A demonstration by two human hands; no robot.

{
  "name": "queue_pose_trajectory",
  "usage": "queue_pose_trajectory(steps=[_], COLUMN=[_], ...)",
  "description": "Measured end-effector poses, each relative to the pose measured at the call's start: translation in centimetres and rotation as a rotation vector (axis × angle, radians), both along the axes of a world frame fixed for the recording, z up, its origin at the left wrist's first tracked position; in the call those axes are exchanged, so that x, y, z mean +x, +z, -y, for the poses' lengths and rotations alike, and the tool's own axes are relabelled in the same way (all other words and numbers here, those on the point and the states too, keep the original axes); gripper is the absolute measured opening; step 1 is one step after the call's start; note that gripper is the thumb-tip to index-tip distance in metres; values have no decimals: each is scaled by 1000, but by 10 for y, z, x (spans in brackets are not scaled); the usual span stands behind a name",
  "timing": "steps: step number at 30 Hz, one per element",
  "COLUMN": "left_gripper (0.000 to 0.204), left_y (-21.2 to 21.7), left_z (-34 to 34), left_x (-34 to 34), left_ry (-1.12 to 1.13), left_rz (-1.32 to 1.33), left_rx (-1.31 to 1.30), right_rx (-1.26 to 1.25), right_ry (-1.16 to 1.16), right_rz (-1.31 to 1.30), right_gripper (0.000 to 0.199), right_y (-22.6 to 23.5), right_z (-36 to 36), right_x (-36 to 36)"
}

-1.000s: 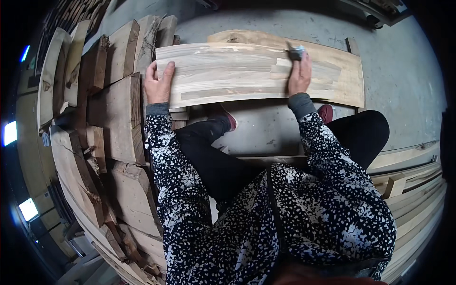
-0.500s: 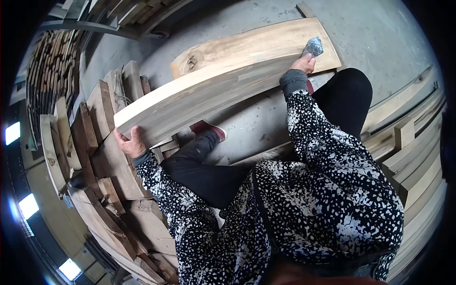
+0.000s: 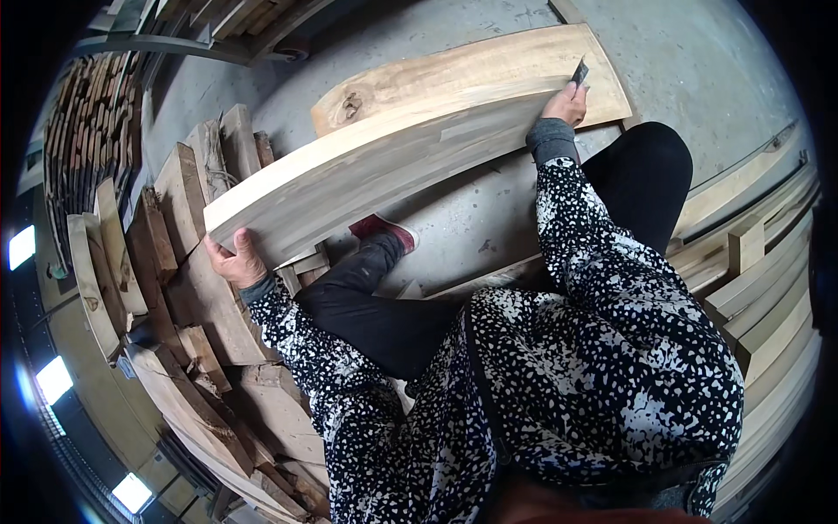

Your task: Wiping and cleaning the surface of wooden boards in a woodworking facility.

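grey concrete floor (image 3: 419, 39), stacked timber offcuts (image 3: 188, 288)

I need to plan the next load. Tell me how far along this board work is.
Done: a knotty board already lies flat on the floor. In hand: a pale board is lifted at a slant, the left hand gripping its lower end and the right hand at its upper end, also holding a small scraper. Left: rough slabs piled on the left.

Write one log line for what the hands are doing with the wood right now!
left hand: grips plank end | right hand: on other end, holds small tool | plank: tilted, off floor | second plank: beneath
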State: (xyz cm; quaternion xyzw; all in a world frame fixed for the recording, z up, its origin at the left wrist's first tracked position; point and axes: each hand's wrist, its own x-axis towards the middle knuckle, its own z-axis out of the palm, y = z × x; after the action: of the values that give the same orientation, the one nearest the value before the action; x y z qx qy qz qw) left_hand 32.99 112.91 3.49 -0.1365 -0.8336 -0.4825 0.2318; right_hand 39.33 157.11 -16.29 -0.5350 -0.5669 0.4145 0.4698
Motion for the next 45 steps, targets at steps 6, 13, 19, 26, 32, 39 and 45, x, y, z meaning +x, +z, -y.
queue_pose_trajectory(steps=[6,13,19,26,32,39,45], left_gripper=[58,59,50,41,42,40,41], left_y=[1,-18,-12,-2,-4,-3,3], left_z=[2,30,8,4,1,-3,-1], left_x=[-2,-17,-8,-3,-12,-13,-5], left_ry=[8,29,41,27,25,52,89], left_rz=[6,-9,24,60,44,60,53], left_rx=[-1,-68,-62,11,1,-24,-55], right_rx=[125,527,620,469,661,697,363], right_ry=[664,1624,1653,1262,1188,1514,1648], right_rz=[368,-295,-208,789,591,-340,385], right_gripper=[30,30,31,31,27,31,28], right_y=[63,236,219,60,66,188,120], right_z=[41,238,225,-39,11,191,73], right_x=[-26,-12,-21,10,-4,-23,-36])
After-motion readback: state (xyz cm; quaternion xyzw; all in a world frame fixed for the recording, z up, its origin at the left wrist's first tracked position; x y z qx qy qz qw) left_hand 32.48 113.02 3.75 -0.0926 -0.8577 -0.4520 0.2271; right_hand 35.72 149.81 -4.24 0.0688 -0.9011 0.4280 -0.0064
